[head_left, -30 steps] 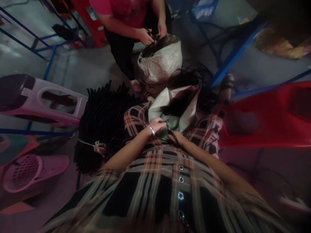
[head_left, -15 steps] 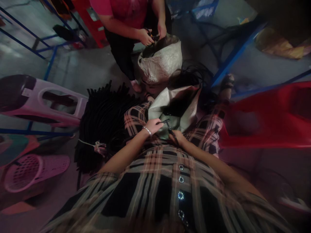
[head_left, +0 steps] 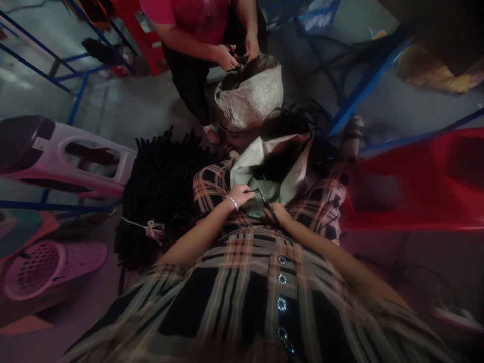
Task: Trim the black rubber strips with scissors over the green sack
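Between my knees stands an open pale sack [head_left: 247, 159] with dark contents deep inside. Over its near rim my left hand [head_left: 241, 194] pinches a thin black strip [head_left: 250, 191], whose short end sticks out to the right. My right hand [head_left: 278, 213] is closed around the handles of dark scissors [head_left: 265, 200]. The scissor blades point up and left and meet the strip's end. Whether they cut into it I cannot tell. At my left lies a thick bundle of black strips [head_left: 159, 186], tied with a pale cord [head_left: 136, 223].
Facing me, a person in a pink shirt [head_left: 200, 22] handles something dark above another sack [head_left: 253, 98]. A pale plastic stool [head_left: 94, 174] and pink basket [head_left: 81, 257] stand left; a red stool [head_left: 408, 201] is at right. Blue metal frames [head_left: 363, 93] run behind.
The scissor blades look closer together at the strip, and less of the strip's end sticks out past them. Both hands stay in nearly the same place.
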`<state>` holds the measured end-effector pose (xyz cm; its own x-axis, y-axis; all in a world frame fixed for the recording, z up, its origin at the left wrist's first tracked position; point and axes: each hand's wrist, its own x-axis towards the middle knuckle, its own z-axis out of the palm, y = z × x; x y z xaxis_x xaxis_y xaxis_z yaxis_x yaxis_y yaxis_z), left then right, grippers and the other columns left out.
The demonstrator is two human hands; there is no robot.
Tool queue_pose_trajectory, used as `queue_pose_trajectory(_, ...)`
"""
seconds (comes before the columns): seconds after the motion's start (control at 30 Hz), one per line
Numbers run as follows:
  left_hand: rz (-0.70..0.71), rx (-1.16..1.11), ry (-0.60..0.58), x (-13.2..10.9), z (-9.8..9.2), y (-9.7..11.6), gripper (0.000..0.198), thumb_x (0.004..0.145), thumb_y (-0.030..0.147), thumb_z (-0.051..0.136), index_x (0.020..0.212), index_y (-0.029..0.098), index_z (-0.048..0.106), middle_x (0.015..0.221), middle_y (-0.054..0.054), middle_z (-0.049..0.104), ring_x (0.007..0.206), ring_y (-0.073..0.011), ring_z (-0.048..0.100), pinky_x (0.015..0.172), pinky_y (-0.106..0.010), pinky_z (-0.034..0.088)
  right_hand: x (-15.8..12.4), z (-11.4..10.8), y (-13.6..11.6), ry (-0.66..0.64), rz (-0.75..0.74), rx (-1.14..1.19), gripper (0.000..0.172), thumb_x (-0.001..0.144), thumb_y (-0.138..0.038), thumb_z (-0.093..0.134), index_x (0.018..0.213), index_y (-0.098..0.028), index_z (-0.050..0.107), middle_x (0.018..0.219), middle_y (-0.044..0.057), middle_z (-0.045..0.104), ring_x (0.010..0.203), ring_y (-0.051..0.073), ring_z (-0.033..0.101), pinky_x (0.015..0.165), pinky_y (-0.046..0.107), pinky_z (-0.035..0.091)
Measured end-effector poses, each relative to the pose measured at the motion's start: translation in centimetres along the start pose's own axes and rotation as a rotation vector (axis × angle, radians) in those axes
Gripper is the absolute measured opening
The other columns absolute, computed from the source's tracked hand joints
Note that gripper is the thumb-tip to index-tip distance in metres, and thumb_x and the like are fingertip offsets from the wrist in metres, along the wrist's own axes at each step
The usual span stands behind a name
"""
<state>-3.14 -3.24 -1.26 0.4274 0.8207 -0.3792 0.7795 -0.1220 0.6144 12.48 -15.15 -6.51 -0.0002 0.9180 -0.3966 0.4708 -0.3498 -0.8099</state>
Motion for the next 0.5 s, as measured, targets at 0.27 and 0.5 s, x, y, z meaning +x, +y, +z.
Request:
queue_pose_trajectory(0.27,0.116,0.125,-0.039,-0.5,0.4,0.4,0.028,0.072,0.041,0.056,0.077,0.016,0.068,0.065,-0.001,0.061,0.061,-0.0129,0.051,0.058,-0.024,0.037,-0.3,-1.5,-0.3,0.300,-0.033,-0.062,0.035,0.078,-0.050,0.050,0.064,-0.017,0.053,0.060,0.002,0.053,0.057,0.013,0.047,0.054,0.023,0.034)
queue_pose_trajectory(0.5,0.334,0.239,-0.146,-2.9,0.6,1.4,0.030,0.076,0.042,0.052,0.078,0.015,0.066,0.070,-0.003,0.063,0.065,-0.0145,0.053,0.059,-0.025,0.037,-0.1,-1.8,-1.5,0.113,-0.096,0.314,0.039,0.070,-0.053,0.062,0.084,-0.017,0.060,0.064,0.001,0.057,0.059,0.013,0.054,0.054,0.023,0.041)
